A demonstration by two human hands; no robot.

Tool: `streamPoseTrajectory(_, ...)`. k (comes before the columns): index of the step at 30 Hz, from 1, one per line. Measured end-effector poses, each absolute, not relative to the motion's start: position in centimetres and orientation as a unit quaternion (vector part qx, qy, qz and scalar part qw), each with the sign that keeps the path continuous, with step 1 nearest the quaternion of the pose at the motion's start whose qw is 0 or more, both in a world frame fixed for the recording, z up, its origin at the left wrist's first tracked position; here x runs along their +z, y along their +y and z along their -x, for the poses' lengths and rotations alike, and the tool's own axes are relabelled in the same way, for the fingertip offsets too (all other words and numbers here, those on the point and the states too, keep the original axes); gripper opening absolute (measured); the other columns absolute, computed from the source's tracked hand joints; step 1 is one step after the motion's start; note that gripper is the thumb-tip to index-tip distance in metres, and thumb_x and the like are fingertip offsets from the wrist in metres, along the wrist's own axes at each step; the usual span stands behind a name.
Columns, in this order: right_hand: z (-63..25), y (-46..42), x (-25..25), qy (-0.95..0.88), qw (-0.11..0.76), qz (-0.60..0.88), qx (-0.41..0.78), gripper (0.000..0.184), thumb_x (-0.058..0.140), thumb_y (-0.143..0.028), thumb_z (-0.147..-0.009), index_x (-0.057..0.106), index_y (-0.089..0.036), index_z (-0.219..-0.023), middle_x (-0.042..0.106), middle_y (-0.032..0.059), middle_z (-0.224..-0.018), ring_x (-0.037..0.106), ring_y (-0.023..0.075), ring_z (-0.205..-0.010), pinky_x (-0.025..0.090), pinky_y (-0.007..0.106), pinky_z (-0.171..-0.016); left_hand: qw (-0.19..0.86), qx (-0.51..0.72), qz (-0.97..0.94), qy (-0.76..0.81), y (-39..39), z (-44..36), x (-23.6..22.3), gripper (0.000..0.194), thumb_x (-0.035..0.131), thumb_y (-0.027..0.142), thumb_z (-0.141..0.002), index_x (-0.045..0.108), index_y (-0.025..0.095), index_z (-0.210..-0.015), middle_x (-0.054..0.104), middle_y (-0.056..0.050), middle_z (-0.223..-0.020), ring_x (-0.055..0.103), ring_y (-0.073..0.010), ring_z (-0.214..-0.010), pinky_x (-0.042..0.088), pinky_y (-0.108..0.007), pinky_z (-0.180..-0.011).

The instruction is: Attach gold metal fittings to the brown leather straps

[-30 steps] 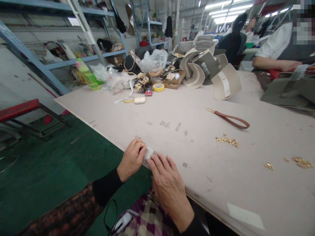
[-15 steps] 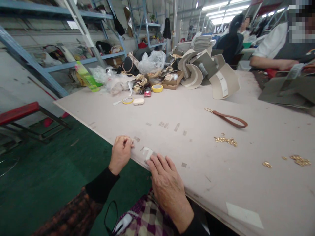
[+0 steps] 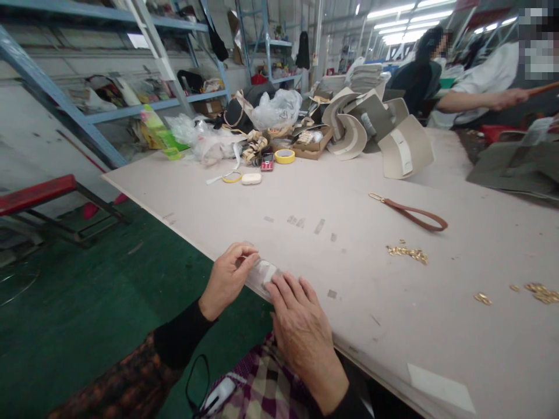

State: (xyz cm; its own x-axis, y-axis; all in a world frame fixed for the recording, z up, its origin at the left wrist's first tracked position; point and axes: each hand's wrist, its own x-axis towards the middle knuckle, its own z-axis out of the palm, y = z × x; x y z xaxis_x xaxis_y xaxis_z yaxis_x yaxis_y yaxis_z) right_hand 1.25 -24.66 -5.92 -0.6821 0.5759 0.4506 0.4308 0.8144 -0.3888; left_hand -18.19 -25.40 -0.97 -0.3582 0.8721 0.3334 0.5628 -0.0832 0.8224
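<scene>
At the near edge of the table, a short strip of clear plastic film point(image 3: 257, 267) lies over a small white patch point(image 3: 268, 273); whether the film is sticky tape I cannot tell. My left hand point(image 3: 229, 279) pinches the film's left end between thumb and fingers. Flat on the tabletop, my right hand point(image 3: 301, 337) has its fingers stretched out, and its fingertips press on the right end of the patch. Part of the patch is hidden under those fingertips.
A brown leather wrist strap point(image 3: 413, 215) and small gold hardware pieces point(image 3: 408, 253) lie to the right. Farther back are a yellow tape roll point(image 3: 285, 156), a phone point(image 3: 267, 162) and curved grey panels point(image 3: 406, 148). A co-worker's arm point(image 3: 484, 102) is at upper right.
My left hand has moved right, closer to my right hand, and clear film now stretches over the white patch. My right hand stays nearly in place. The co-worker's arm has risen.
</scene>
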Motion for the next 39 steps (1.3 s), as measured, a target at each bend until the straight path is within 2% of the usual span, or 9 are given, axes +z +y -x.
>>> streamPoseTrajectory(3, -1.5, -24.8, -5.4, -0.881, 0.341, 0.272, 0.185, 0.043, 0.055, -0.013, -0.091, 0.052, -0.016, -0.134, 0.055, 0.0091, -0.137, 0.043, 0.0277, -0.130, 0.025, 0.050, -0.115, 0.261, 0.517, -0.495, 0.648, -25.8, 17.2, -0.6, 0.024, 0.065, 0.041, -0.085, 0.066, 0.017, -0.085, 0.063, -0.001, -0.079, 0.057, -0.0138, -0.071, 0.046, -0.024, -0.066)
streamPoseTrajectory(7, -2.2, -24.7, -4.7, -0.767, 0.463, 0.297, 0.329, 0.031, 0.055, -0.017, -0.092, 0.059, -0.018, -0.122, 0.066, 0.0066, -0.115, 0.060, 0.0223, -0.106, 0.045, 0.042, -0.099, 0.447, 0.563, -0.367, 0.591, -27.6, 15.0, -0.1, 0.037, 0.078, 0.045, -0.076, 0.065, 0.017, -0.096, 0.066, -0.002, -0.088, 0.059, -0.0123, -0.070, 0.048, -0.021, -0.061)
streamPoseTrajectory(14, -2.4, -25.0, -3.8, -0.537, 0.496, 0.292, 0.616, 0.031, 0.067, -0.031, -0.089, 0.062, -0.019, -0.118, 0.070, 0.0065, -0.104, 0.067, 0.0187, -0.095, 0.057, 0.028, -0.083, 0.496, 0.573, -0.316, 0.570, -29.4, 12.3, -0.5, 0.044, 0.084, 0.045, -0.071, 0.063, 0.017, -0.097, 0.066, -0.001, -0.086, 0.060, -0.0119, -0.072, 0.048, -0.019, -0.059)
streamPoseTrajectory(21, -1.6, -25.8, -4.0, -0.545, 0.503, 0.277, 0.611, 0.021, 0.064, -0.024, -0.089, 0.062, -0.017, -0.109, 0.066, 0.0033, -0.088, 0.066, 0.0143, -0.076, 0.056, 0.022, -0.069, 0.506, 0.555, -0.329, 0.572, -29.7, 11.8, -1.2, 0.041, 0.083, 0.044, -0.070, 0.064, 0.018, -0.096, 0.064, -0.002, -0.086, 0.058, -0.0125, -0.071, 0.048, -0.022, -0.062)
streamPoseTrajectory(25, -2.2, -25.5, -4.6, -0.536, 0.506, 0.299, 0.606, 0.019, 0.065, -0.026, -0.088, 0.061, -0.017, -0.105, 0.064, 0.0020, -0.084, 0.064, 0.0135, -0.074, 0.054, 0.020, -0.066, 0.573, 0.527, -0.325, 0.536, -30.2, 12.4, -0.9, 0.039, 0.075, 0.048, -0.077, 0.064, 0.016, -0.096, 0.063, -0.004, -0.084, 0.060, -0.0146, -0.074, 0.048, -0.023, -0.062)
streamPoseTrajectory(27, -2.8, -25.0, -4.9, -0.537, 0.520, 0.327, 0.578, 0.020, 0.066, -0.028, -0.089, 0.062, -0.018, -0.105, 0.064, 0.0016, -0.085, 0.064, 0.0128, -0.075, 0.054, 0.020, -0.068, 0.531, 0.522, -0.362, 0.561, -30.0, 13.6, -0.8, 0.036, 0.072, 0.048, -0.080, 0.064, 0.017, -0.096, 0.064, -0.005, -0.085, 0.062, -0.0162, -0.076, 0.050, -0.025, -0.064)
streamPoseTrajectory(30, -3.8, -24.1, -5.4, -0.550, 0.543, 0.377, 0.510, 0.023, 0.068, -0.032, -0.089, 0.063, -0.019, -0.108, 0.066, 0.0019, -0.088, 0.064, 0.0130, -0.079, 0.054, 0.021, -0.074, 0.324, 0.479, -0.495, 0.649, -29.0, 16.0, -0.5, 0.024, 0.068, 0.039, -0.083, 0.065, 0.018, -0.094, 0.066, -0.003, -0.086, 0.062, -0.0164, -0.077, 0.050, -0.028, -0.072)
streamPoseTrajectory(34, -4.4, -23.3, -5.8, -0.576, 0.540, 0.378, 0.484, 0.028, 0.064, -0.033, -0.091, 0.061, -0.018, -0.115, 0.068, 0.0047, -0.094, 0.066, 0.0160, -0.086, 0.055, 0.026, -0.077, 0.076, 0.305, -0.681, 0.662, -26.5, 18.2, 0.2, 0.015, 0.056, 0.027, -0.092, 0.067, 0.020, -0.099, 0.068, -0.004, -0.093, 0.062, -0.0178, -0.083, 0.049, -0.030, -0.079)
streamPoseTrajectory(39, -4.3, -23.4, -5.7, -0.626, 0.519, 0.373, 0.447, 0.028, 0.059, -0.028, -0.093, 0.059, -0.018, -0.119, 0.068, 0.0064, -0.098, 0.067, 0.0172, -0.087, 0.055, 0.028, -0.079, -0.103, 0.081, -0.780, 0.612, -24.4, 17.8, 0.8, 0.014, 0.055, 0.019, -0.092, 0.067, 0.015, -0.098, 0.068, -0.008, -0.092, 0.063, -0.0232, -0.089, 0.049, -0.035, -0.081)
